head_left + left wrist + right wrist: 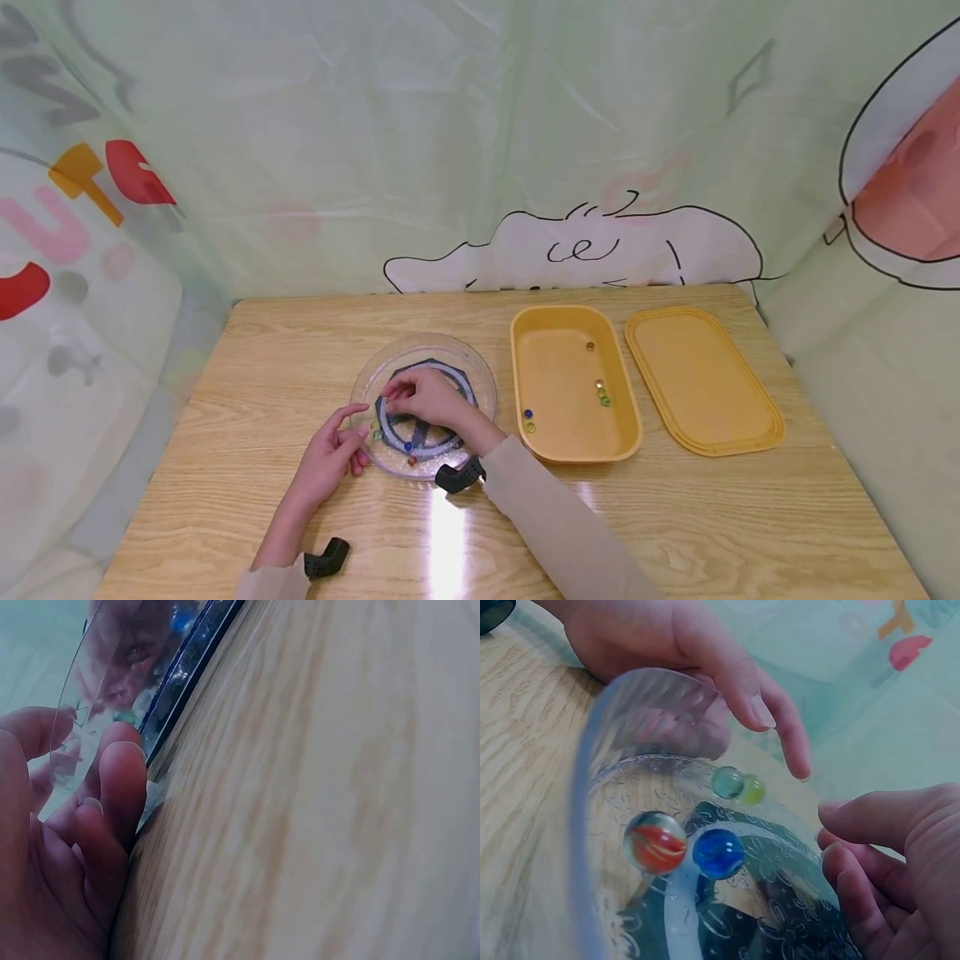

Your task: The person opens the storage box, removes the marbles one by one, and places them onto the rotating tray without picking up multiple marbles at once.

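A clear round bowl point(486, 367) stands left of the table's middle, with a dark, spoked shape bearing a pale ring point(469, 392) showing through its base. Inside are a blue marble point(718, 853), a red-orange marble point(655, 843), a green marble point(727, 782) and a yellow-green marble point(752, 790). My left hand point(330, 457) holds the bowl's left wall, thumb over the rim and lower fingers curled outside. Above the bowl hovers my right hand point(429, 397), its fingers loosely bent towards the thumb point(855, 816). Nothing shows between those fingertips.
Right of the bowl sits a yellow rectangular container point(562, 383) with several marbles, among them a blue marble point(528, 413) and a brown marble point(590, 346). Beside it lies a flat yellow lid point(705, 379). A printed cloth point(337, 167) hangs behind the wooden table point(277, 367).
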The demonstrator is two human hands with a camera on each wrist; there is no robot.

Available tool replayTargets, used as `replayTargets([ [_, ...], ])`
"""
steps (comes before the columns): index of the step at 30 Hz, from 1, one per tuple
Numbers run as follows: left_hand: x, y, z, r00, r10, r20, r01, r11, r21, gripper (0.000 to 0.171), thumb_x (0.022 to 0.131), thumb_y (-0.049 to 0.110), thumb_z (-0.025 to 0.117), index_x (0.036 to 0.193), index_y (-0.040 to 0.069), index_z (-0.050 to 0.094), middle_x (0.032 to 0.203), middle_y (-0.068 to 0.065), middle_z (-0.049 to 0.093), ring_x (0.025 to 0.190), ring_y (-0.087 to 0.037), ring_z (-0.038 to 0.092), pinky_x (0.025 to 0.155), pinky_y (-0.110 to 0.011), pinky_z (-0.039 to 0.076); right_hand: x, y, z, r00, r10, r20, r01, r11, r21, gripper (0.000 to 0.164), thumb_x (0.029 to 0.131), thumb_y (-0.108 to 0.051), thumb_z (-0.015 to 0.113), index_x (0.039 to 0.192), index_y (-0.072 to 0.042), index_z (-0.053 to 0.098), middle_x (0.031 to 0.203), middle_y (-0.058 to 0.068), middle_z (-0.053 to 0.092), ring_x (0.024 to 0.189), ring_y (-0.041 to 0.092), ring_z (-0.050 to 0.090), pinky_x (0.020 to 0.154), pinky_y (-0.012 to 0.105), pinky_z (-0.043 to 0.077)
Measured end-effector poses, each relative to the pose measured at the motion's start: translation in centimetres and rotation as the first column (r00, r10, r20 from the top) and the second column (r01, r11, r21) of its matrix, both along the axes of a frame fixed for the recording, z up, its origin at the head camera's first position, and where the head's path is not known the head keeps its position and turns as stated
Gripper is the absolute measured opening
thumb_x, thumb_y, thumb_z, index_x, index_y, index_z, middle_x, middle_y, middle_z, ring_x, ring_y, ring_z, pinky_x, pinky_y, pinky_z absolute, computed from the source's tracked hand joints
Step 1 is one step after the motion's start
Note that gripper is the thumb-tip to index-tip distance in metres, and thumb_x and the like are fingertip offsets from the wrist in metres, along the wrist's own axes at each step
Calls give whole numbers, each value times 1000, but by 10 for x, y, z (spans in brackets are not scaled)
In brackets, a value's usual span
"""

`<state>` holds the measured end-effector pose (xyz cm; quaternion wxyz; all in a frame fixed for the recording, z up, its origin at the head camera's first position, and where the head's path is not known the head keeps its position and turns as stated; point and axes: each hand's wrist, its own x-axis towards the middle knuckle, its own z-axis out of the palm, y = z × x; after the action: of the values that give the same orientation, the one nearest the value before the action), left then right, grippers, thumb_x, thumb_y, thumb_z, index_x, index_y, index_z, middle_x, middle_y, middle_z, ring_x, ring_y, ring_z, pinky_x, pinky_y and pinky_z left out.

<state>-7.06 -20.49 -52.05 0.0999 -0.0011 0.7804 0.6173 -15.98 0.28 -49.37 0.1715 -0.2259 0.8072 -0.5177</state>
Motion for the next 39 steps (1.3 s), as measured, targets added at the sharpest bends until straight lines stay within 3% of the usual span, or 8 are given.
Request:
replayTargets([
  [21,0,0,-3,1000,14,7,-14,1000,-23,36,102,18,58,137,17,53,71,-15,62,55,-20,58,52,-28,50,8,8,25,1000,7,0,-7,999,-38,17,88,-6,74,105,-2,74,84,-5,69,78,5,62,74,22,50],
  [31,1,2,-2,1000,20,-2,-20,1000,-10,37,103,11,55,139,16,51,69,-13,61,54,-19,57,52,-29,52,11,27,49,997,5,-76,-10,997,-72,14,90,-8,74,103,-5,74,86,-3,68,80,9,60,73,24,50],
  [39,1,2,-1,1000,20,-2,-20,1000,-7,36,102,13,57,138,16,52,69,-14,61,54,-19,57,52,-29,51,9,50,67,993,-42,-115,36,998,-51,16,89,-8,75,105,-8,74,90,-2,68,82,12,60,73,25,51],
])
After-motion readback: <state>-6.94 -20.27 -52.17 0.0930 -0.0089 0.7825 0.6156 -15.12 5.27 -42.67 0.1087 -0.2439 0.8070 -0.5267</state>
